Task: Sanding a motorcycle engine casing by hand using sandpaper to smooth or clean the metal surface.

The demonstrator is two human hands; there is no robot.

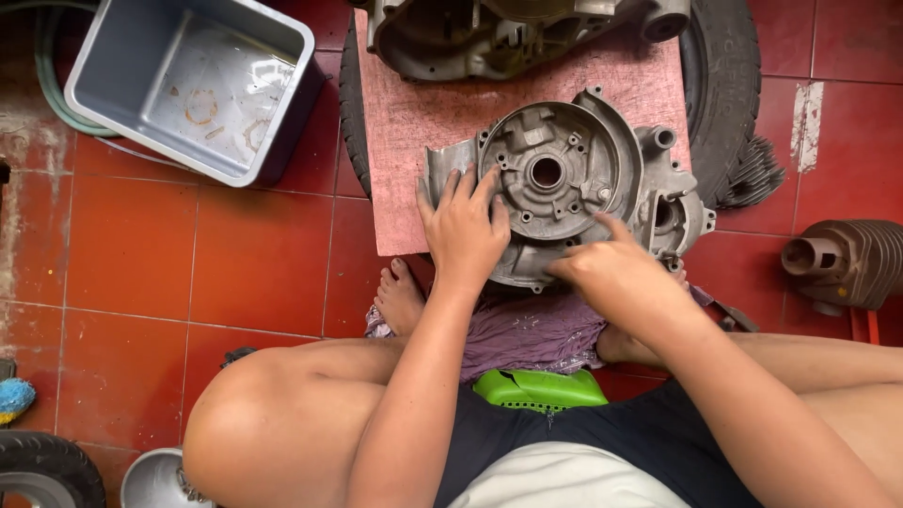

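While the left hand [463, 230] lies flat, fingers spread, steadying the grey engine casing [564, 188], the right hand [611, 273] pinches its six o'clock rim; judging by this, cleaning needs a firm brace

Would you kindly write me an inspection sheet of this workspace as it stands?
Surface: pink board laid over a black tyre on the red tiled floor.
Job's things: grey metal engine casing lying flat on the board.
Clutter: grey plastic tub, second casing, finned cylinder, purple cloth, green plastic piece.
Hands: left hand flat on the casing; right hand at its near edge.
Cables: green hose behind the tub.
Surroundings: another tyre, metal bowl.
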